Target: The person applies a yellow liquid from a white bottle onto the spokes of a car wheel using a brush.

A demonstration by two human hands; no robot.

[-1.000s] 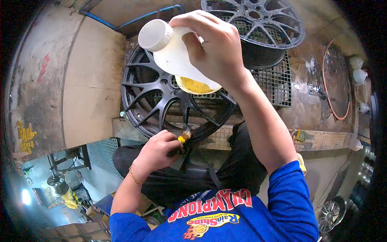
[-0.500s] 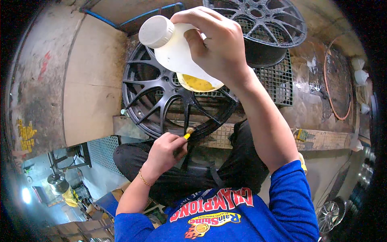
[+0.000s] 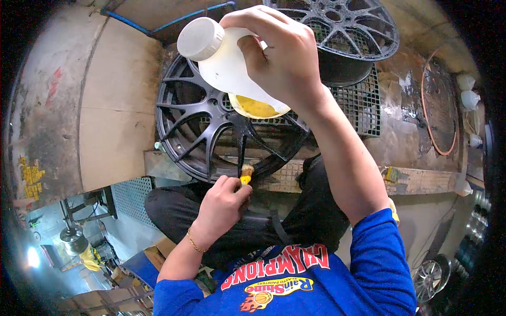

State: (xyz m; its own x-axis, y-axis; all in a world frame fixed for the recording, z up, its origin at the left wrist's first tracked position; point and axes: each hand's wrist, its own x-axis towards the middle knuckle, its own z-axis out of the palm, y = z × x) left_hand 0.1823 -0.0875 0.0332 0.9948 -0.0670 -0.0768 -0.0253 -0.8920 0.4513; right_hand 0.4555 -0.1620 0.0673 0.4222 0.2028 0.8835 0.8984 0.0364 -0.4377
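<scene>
My left hand (image 3: 222, 197) is closed around a small brush with a yellow handle (image 3: 245, 179). Its pale bristles (image 3: 246, 169) are at the near rim of a dark multi-spoke car wheel (image 3: 213, 117); whether they touch it I cannot tell. Several of the wheel's right-hand spokes look wet and darker than the grey left ones. Over the wheel's far side my right hand (image 3: 284, 55) grips a white plastic jug (image 3: 221, 71) on its side, its cap to the left. A cut opening in the jug shows yellowish liquid (image 3: 255, 107).
Another dark wheel (image 3: 337, 37) rests on a black grid (image 3: 361, 113) at the far right. Wooden boards (image 3: 118, 105) stand to the left, and an orange hose (image 3: 426, 100) curves at the right. A ledge (image 3: 295, 179) runs before my knees. A silver wheel (image 3: 431, 279) is lower right.
My left hand and the brush have shifted slightly, with more of the bristles and handle now showing. My right hand still holds the jug over the wheel.
</scene>
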